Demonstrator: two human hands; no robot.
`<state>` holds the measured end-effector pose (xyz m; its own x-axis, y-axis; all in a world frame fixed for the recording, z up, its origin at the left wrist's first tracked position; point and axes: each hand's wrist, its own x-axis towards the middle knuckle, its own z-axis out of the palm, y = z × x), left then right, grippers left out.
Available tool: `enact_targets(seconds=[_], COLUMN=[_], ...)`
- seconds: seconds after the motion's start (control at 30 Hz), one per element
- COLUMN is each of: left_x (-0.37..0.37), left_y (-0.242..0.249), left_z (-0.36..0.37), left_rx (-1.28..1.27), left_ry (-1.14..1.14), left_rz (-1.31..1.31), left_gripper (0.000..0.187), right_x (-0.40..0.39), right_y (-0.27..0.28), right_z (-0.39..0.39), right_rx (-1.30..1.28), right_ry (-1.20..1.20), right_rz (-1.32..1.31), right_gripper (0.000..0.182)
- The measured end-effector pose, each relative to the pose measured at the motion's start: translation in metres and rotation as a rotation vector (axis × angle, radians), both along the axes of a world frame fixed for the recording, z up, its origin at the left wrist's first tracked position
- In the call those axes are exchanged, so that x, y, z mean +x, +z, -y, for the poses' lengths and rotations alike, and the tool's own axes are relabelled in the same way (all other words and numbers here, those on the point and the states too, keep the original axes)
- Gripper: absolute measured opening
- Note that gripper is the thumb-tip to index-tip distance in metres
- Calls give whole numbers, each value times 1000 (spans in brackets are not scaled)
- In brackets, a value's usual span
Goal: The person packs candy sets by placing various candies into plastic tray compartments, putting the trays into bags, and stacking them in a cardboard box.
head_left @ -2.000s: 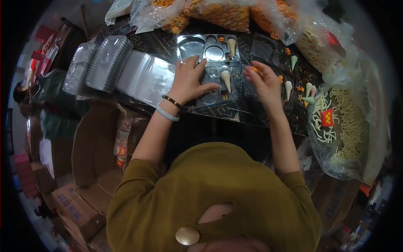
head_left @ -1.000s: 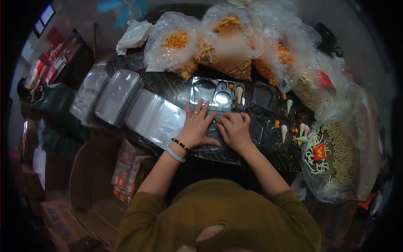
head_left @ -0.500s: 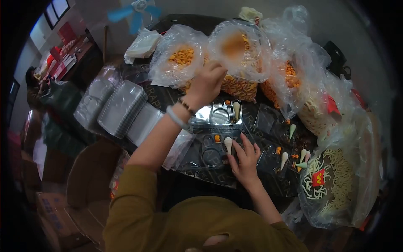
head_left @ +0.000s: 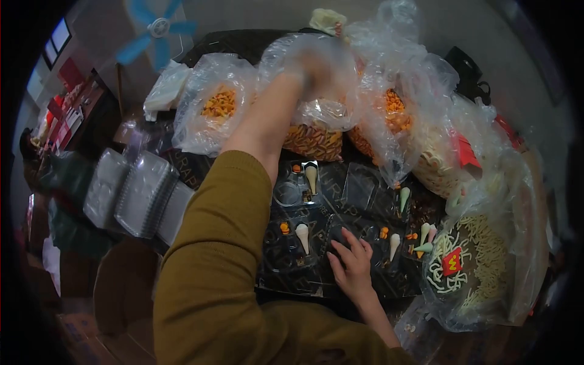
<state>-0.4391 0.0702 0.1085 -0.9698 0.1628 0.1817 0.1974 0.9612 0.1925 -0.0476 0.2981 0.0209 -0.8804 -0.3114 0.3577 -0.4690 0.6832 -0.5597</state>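
Clear compartment tray (head_left: 291, 258) lying flat on dark surface (head_left: 340, 182); cream cone (head_left: 302, 236) inside, long axis front-to-back, tip pointing toward person. Right hand (head_left: 351, 263) pressing tray edge, fingers spread. Left hand (head_left: 311, 64), blurred, reaching deeper into snack bag (head_left: 316, 103) than half-second earlier; grip indiscernible.

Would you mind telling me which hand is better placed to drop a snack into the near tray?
Probably the left hand: it is inside the middle snack bag. The right hand rests spread on the near tray, apparently steadying it.
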Motion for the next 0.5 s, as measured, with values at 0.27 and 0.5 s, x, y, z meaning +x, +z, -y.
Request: enact_targets(seconds=[0.27,0.5], left_x=[21,61], left_y=[25,38], left_z=[34,44], left_rx=[12,617], left_ry=[-244,-120], left_rz=[39,-247], left_gripper=[23,30], right_x=[-5,-4], right_y=[9,20], right_z=[-3,1], right_rx=[-16,-49], right_ry=[16,28], right_rz=[-19,-87], right_gripper=[24,19])
